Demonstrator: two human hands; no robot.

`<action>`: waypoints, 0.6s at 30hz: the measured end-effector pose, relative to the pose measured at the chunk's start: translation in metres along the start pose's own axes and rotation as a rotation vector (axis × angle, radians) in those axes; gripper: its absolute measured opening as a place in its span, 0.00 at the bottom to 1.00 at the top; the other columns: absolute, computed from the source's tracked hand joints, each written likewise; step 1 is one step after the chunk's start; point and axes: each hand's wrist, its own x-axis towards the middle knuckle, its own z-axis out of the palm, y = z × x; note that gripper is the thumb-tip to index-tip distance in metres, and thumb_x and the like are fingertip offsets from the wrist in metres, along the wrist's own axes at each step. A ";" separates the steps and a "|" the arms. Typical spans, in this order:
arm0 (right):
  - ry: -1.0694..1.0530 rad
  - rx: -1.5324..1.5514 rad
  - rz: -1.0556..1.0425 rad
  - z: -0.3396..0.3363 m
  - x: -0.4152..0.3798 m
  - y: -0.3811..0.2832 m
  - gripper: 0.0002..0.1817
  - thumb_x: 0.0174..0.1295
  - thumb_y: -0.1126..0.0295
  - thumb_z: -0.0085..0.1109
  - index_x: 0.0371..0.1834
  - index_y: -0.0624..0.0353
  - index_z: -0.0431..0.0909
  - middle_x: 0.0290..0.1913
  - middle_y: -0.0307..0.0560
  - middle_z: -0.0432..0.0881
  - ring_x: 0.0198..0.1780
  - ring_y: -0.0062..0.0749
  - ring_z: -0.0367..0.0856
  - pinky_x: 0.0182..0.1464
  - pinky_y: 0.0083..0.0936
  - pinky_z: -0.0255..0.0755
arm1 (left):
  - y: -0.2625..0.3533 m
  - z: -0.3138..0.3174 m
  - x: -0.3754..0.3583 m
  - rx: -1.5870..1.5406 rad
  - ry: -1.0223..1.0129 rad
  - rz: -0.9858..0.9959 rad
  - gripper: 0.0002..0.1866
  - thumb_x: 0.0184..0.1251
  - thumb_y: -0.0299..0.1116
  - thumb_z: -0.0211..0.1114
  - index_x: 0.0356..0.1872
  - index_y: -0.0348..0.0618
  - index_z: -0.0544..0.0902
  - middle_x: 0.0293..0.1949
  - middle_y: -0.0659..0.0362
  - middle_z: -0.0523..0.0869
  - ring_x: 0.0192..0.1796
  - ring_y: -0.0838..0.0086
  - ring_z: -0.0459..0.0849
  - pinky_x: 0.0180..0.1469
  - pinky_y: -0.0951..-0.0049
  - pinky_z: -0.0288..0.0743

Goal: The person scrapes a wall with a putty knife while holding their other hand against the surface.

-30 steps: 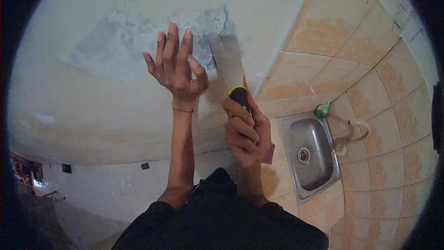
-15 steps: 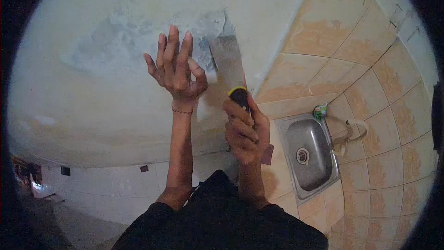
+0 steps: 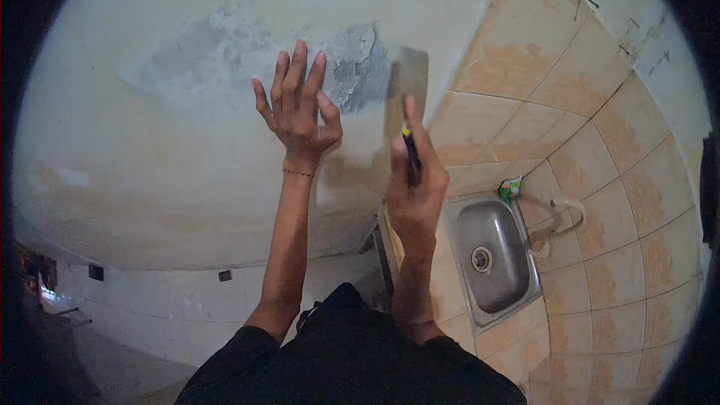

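Note:
My right hand (image 3: 418, 172) is wrapped round the black and yellow handle of a putty knife (image 3: 412, 71). Its wide blade points up and is smeared by motion, just right of a bare grey patch (image 3: 364, 71) in the painted wall (image 3: 150, 172). Flaked paint edges show along that patch. My left hand (image 3: 300, 109) has its fingers stretched out and spread over the wall, left of the patch, with nothing in it. A thin cord bracelet circles the left wrist.
Orange and cream tiles (image 3: 517, 67) cover the adjoining wall at right. Below them a steel sink (image 3: 495, 255) is set in a tiled counter, with a faucet (image 3: 562, 221) and a small green packet (image 3: 510, 189) beside it. Pale floor (image 3: 172, 304) lies lower left.
The putty knife has moved right, off the grey patch, and the blade stands more upright. More of the flaked patch shows. My left hand stays spread against the wall area.

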 end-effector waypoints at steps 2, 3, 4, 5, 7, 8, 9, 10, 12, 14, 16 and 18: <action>-0.043 -0.189 0.043 0.009 0.001 -0.008 0.26 0.74 0.69 0.51 0.75 0.44 0.68 0.41 0.54 0.81 0.42 0.48 0.82 0.40 0.41 0.76 | 0.001 -0.001 0.000 -0.008 -0.002 -0.001 0.28 0.62 0.33 0.50 0.65 0.58 0.81 0.70 0.64 0.77 0.75 0.70 0.68 0.82 0.53 0.34; -0.063 -0.239 0.101 0.012 -0.004 -0.009 0.26 0.73 0.71 0.51 0.74 0.39 0.71 0.40 0.57 0.79 0.40 0.54 0.81 0.41 0.41 0.76 | 0.001 -0.001 0.000 -0.013 -0.002 0.001 0.28 0.62 0.33 0.50 0.65 0.58 0.80 0.70 0.64 0.76 0.75 0.70 0.68 0.82 0.53 0.34; -0.073 -0.190 0.133 0.010 -0.013 -0.012 0.26 0.73 0.71 0.51 0.73 0.40 0.71 0.39 0.57 0.79 0.39 0.55 0.81 0.41 0.42 0.76 | 0.001 -0.002 -0.001 -0.021 -0.010 -0.002 0.28 0.63 0.33 0.51 0.65 0.58 0.80 0.70 0.64 0.76 0.75 0.70 0.68 0.82 0.53 0.34; -0.084 -0.138 0.160 0.004 -0.025 -0.015 0.25 0.73 0.72 0.50 0.73 0.41 0.71 0.39 0.57 0.79 0.39 0.55 0.81 0.41 0.43 0.76 | 0.002 -0.003 -0.001 -0.025 -0.012 -0.005 0.28 0.63 0.33 0.51 0.65 0.58 0.80 0.71 0.65 0.76 0.75 0.70 0.68 0.82 0.53 0.34; -0.091 -0.103 0.165 -0.004 -0.031 -0.017 0.25 0.73 0.72 0.49 0.73 0.42 0.72 0.39 0.56 0.79 0.38 0.56 0.81 0.41 0.44 0.76 | 0.001 -0.003 0.001 -0.025 -0.009 -0.005 0.28 0.63 0.32 0.51 0.65 0.58 0.80 0.71 0.65 0.76 0.75 0.70 0.68 0.82 0.53 0.34; -0.085 -0.124 0.151 -0.010 -0.031 -0.020 0.25 0.73 0.73 0.49 0.73 0.42 0.71 0.38 0.56 0.79 0.38 0.56 0.81 0.41 0.44 0.76 | 0.001 -0.003 0.001 -0.025 -0.011 -0.004 0.28 0.63 0.32 0.51 0.65 0.58 0.80 0.70 0.65 0.76 0.75 0.70 0.68 0.82 0.53 0.34; -0.078 -0.147 0.140 -0.014 -0.030 -0.023 0.26 0.73 0.73 0.49 0.73 0.43 0.71 0.38 0.56 0.78 0.38 0.56 0.81 0.41 0.44 0.76 | 0.002 -0.003 0.000 -0.028 -0.016 -0.004 0.28 0.63 0.31 0.51 0.65 0.58 0.80 0.70 0.65 0.76 0.75 0.70 0.68 0.82 0.53 0.34; -0.054 -0.178 0.119 -0.015 -0.025 -0.026 0.26 0.73 0.73 0.49 0.73 0.43 0.71 0.38 0.56 0.79 0.39 0.56 0.81 0.41 0.44 0.76 | 0.002 -0.004 0.000 -0.024 -0.017 -0.004 0.28 0.62 0.31 0.51 0.65 0.58 0.80 0.70 0.65 0.76 0.76 0.70 0.68 0.82 0.53 0.34; -0.004 -0.242 0.082 -0.012 -0.007 -0.028 0.26 0.72 0.73 0.50 0.73 0.44 0.71 0.39 0.55 0.79 0.40 0.55 0.82 0.42 0.44 0.76 | 0.001 -0.003 0.000 -0.021 -0.022 -0.004 0.28 0.62 0.30 0.52 0.65 0.58 0.80 0.70 0.64 0.76 0.76 0.70 0.67 0.82 0.53 0.34; -0.075 -0.253 0.073 -0.005 -0.003 -0.015 0.26 0.71 0.73 0.51 0.73 0.44 0.72 0.40 0.55 0.80 0.41 0.54 0.83 0.43 0.44 0.77 | 0.001 -0.004 -0.002 -0.023 -0.024 -0.003 0.29 0.61 0.30 0.52 0.66 0.57 0.80 0.71 0.64 0.76 0.76 0.69 0.67 0.82 0.53 0.34; -0.155 -0.267 0.102 -0.009 -0.006 -0.014 0.27 0.70 0.73 0.51 0.73 0.43 0.71 0.41 0.55 0.80 0.42 0.55 0.83 0.43 0.45 0.77 | 0.002 -0.003 -0.001 -0.030 -0.020 0.003 0.29 0.60 0.29 0.53 0.66 0.56 0.79 0.71 0.63 0.76 0.76 0.68 0.67 0.82 0.53 0.34; -0.256 -0.282 0.168 -0.022 -0.016 -0.020 0.28 0.69 0.74 0.51 0.74 0.42 0.70 0.42 0.55 0.80 0.42 0.55 0.83 0.43 0.45 0.78 | 0.002 -0.004 0.000 -0.030 -0.014 0.007 0.30 0.60 0.29 0.53 0.66 0.56 0.79 0.71 0.63 0.75 0.76 0.68 0.67 0.82 0.53 0.34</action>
